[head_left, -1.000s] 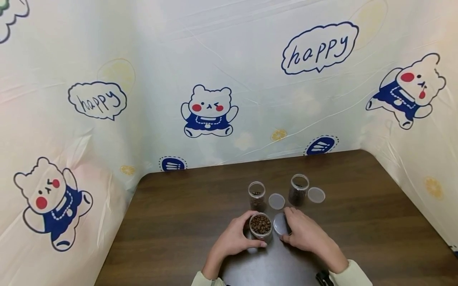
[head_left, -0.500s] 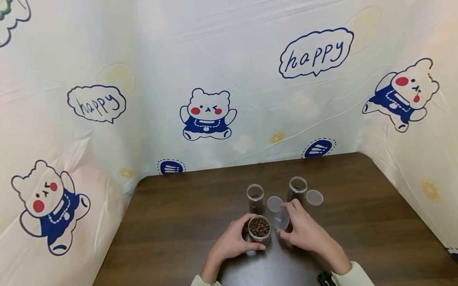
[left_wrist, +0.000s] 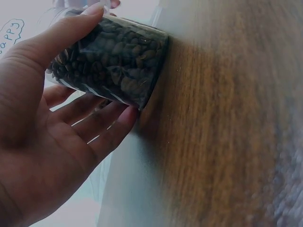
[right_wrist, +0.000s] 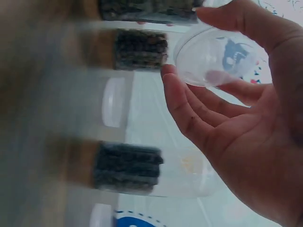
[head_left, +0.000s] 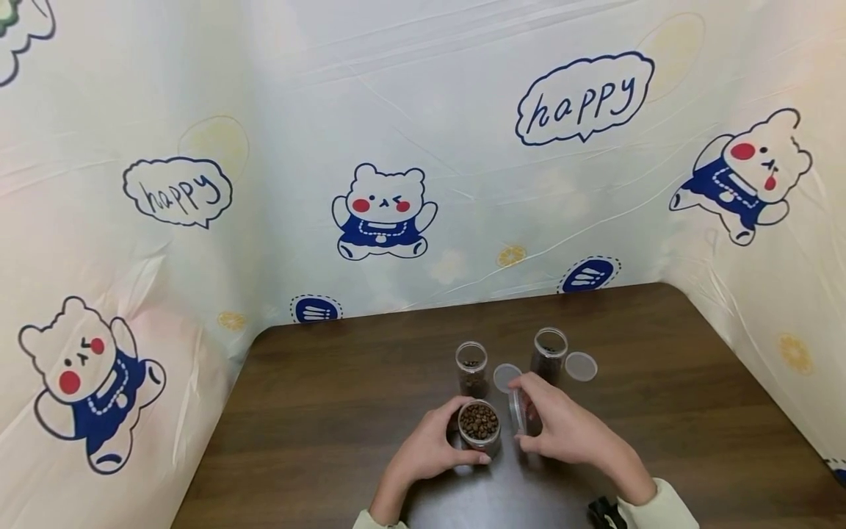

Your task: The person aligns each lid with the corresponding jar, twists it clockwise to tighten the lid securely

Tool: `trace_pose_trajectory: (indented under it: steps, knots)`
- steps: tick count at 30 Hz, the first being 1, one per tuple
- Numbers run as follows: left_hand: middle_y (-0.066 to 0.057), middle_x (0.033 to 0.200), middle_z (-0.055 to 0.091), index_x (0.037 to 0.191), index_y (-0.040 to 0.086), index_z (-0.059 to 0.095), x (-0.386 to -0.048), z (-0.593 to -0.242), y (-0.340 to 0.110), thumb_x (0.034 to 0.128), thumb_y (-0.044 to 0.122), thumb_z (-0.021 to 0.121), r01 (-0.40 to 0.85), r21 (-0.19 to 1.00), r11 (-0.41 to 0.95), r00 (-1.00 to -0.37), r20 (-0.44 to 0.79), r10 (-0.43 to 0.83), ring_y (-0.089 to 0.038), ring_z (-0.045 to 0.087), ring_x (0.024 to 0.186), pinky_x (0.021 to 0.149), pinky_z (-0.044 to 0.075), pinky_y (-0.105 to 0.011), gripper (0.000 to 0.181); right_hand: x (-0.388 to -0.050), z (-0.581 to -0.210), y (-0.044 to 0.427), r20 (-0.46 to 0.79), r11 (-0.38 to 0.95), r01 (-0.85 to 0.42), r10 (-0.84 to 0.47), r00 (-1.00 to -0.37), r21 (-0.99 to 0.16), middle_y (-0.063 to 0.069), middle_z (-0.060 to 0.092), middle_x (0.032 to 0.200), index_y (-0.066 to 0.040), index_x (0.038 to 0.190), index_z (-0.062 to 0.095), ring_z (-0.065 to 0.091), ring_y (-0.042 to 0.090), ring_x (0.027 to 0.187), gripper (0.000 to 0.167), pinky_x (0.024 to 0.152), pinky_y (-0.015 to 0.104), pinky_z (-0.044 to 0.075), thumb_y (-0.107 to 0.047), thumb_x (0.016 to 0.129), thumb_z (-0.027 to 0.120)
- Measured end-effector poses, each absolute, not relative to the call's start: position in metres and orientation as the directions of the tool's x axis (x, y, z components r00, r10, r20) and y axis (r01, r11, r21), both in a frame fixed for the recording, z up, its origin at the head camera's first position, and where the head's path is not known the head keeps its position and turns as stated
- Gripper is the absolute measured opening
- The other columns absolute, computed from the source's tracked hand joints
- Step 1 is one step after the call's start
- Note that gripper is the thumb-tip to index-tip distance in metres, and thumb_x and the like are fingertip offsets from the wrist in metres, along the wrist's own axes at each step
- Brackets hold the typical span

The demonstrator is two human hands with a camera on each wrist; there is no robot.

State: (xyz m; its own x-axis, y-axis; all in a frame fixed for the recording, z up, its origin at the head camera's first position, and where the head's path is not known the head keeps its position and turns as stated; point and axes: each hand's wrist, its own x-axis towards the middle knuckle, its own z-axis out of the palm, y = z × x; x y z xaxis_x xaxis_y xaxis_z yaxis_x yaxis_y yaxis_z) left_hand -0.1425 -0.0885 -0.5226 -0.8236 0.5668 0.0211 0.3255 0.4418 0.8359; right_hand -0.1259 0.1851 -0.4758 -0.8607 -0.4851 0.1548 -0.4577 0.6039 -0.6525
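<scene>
A clear jar (head_left: 479,422) full of brown coffee beans stands uncovered on the table. My left hand (head_left: 431,444) grips its side, the thumb in front and the fingers behind; in the left wrist view the beans (left_wrist: 111,59) show through the wall. To the right of this jar, my right hand (head_left: 570,427) holds a clear plastic lid (head_left: 518,413) by its rim between thumb and fingers. The lid is turned nearly on edge, apart from the jar. From the right wrist view, its round face (right_wrist: 201,54) shows between the thumb and fingertips.
Behind stand two more uncovered jars with dark contents, a left jar (head_left: 471,373) and a right jar (head_left: 548,356). One loose lid (head_left: 505,378) lies between them and another lid (head_left: 581,366) lies at the right. A printed curtain (head_left: 277,242) borders the brown table (head_left: 317,426).
My right hand has lifted the lid off the table and tipped it from flat to nearly upright. My left hand keeps its grip on the bean jar.
</scene>
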Motion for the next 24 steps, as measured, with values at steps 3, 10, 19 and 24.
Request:
trace_pose_trajectory:
  steps: [3,10,19,24]
  knots:
    - [0.011,0.131,0.070,0.143,0.032,0.055,-0.142,-0.523,-0.089,0.0792,0.044,0.093,0.326,0.832,0.449,-0.823,0.017,0.567,-0.003,0.066,0.115,0.102,0.055,-0.029,0.075,-0.126,-0.470,0.184,0.151,0.612,-0.484,-0.514,-0.844,-0.626,-0.002,0.055,0.115,-0.009,0.140,0.056,0.055,0.007,0.083,0.066,0.069,0.019,0.049,-0.021,0.083,0.087]
    - [0.009,0.134,0.069,0.144,0.034,0.054,-0.141,-0.523,-0.091,0.0800,0.042,0.093,0.303,0.837,0.455,-0.825,-0.009,0.566,-0.005,0.065,0.117,0.101,0.055,-0.028,0.075,-0.125,-0.458,0.174,0.180,0.622,-0.514,-0.519,-0.836,-0.591,0.003,0.061,0.128,-0.009,0.143,0.056,0.062,0.010,0.097,0.075,0.081,0.025,0.055,-0.048,0.086,0.085]
    - [0.012,0.132,0.070,0.142,0.035,0.055,-0.139,-0.524,-0.089,0.0801,0.043,0.092,0.324,0.849,0.417,-0.819,0.031,0.573,-0.004,0.066,0.119,0.105,0.054,-0.028,0.073,-0.125,-0.457,0.157,0.190,0.599,-0.542,-0.549,-0.814,-0.590,0.002,0.061,0.124,-0.011,0.141,0.062,0.065,0.012,0.104,0.068,0.086,0.029,0.058,-0.045,0.088,0.085]
    - [0.011,0.132,0.070,0.146,0.036,0.052,-0.140,-0.526,-0.088,0.0814,0.044,0.091,0.294,0.873,0.389,-0.819,0.021,0.573,-0.004,0.067,0.118,0.103,0.054,-0.026,0.075,-0.127,-0.461,0.150,0.191,0.577,-0.557,-0.572,-0.798,-0.597,0.000,0.060,0.120,-0.008,0.143,0.062,0.062,0.009,0.101,0.070,0.086,0.025,0.056,-0.041,0.087,0.086]
